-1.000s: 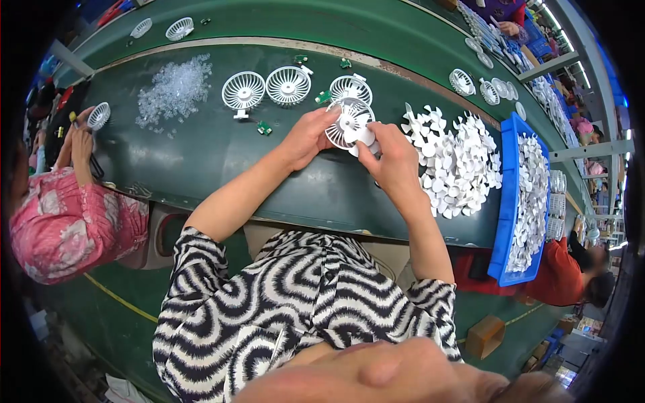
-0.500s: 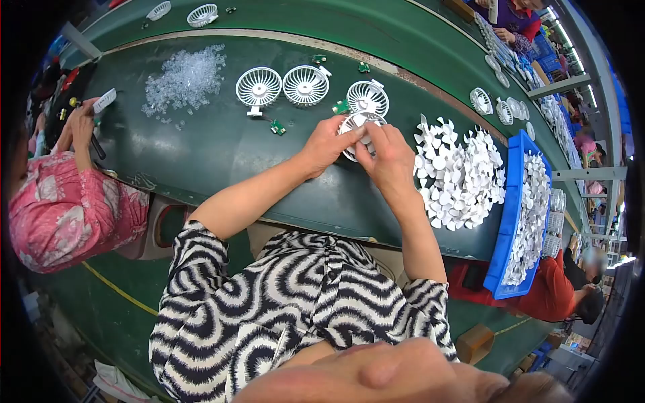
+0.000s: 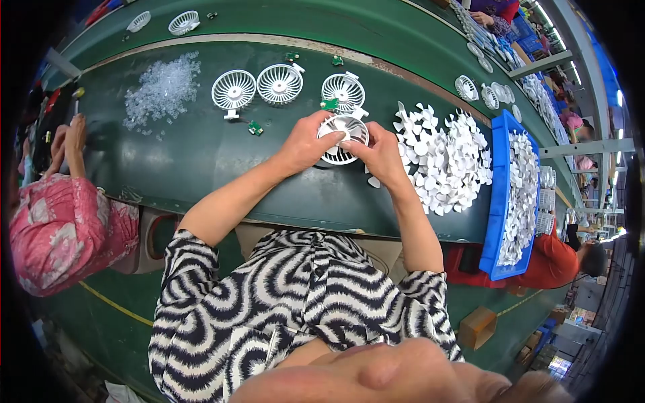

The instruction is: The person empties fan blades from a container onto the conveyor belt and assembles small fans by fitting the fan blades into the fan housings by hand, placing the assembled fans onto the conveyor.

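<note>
Between my two hands is a round white fan housing [image 3: 325,157] with a slotted grille, and a white fan blade [image 3: 347,123] sits inside it. My left hand [image 3: 306,142] grips the left rim, its thumb over the blade. From the right, my right hand [image 3: 383,156] holds the opposite rim, thumb also reaching in to the middle. Just beyond lies another fan housing [image 3: 343,91], with a green circuit board [image 3: 329,105] at its near edge. Two more housings, one at the left [image 3: 234,91] and one beside it [image 3: 280,84], lie face up farther left.
A heap of white fan blades [image 3: 447,161] spreads to my right, beside a blue tray [image 3: 498,201] full of more blades. Small clear plastic parts [image 3: 161,91] are piled at the far left. A co-worker in pink [image 3: 60,228] sits left. Small circuit boards [image 3: 255,127] lie about.
My right hand has shifted from over the middle of the housing to its right rim, uncovering the blade inside. The whole view has shifted slightly.
</note>
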### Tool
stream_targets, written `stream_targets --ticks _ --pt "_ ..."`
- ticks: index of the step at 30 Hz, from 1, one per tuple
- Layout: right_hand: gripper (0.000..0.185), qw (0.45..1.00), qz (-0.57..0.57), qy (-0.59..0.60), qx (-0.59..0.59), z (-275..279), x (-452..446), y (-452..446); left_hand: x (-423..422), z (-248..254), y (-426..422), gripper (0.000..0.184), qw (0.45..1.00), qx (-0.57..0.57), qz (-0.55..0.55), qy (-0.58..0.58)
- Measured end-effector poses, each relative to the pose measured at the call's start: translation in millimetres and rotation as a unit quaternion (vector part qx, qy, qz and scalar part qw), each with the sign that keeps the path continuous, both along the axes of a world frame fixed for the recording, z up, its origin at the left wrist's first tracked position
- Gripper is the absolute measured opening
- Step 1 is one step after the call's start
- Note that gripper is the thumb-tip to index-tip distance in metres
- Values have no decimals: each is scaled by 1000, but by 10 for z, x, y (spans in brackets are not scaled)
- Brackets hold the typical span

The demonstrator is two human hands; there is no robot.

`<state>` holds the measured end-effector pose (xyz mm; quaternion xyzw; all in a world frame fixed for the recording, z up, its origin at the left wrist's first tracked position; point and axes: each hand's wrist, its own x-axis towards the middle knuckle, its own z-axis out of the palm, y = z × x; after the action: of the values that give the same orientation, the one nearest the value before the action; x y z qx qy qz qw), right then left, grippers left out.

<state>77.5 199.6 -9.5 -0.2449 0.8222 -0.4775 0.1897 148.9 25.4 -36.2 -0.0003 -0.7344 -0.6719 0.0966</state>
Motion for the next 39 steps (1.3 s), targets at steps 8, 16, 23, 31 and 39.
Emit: stream_targets --ticks 8,16,23,31,39 --pt "27 994 -89 13 -70 357 -676 49 -94 -7 -31 38 987 -110 86 80" --pt "59 914 14 321 246 143 -1060 380 -129 -271 -14 22 901 -361 174 166" --pt "29 878 1 403 258 -15 -857 341 -82 -232 -21 19 913 -315 210 153" --pt "35 890 40 359 279 279 -449 177 -226 -286 -89 28 938 -278 208 1" --pt "46 828 157 459 280 -28 109 146 -141 -164 -154 29 951 -228 207 -17"
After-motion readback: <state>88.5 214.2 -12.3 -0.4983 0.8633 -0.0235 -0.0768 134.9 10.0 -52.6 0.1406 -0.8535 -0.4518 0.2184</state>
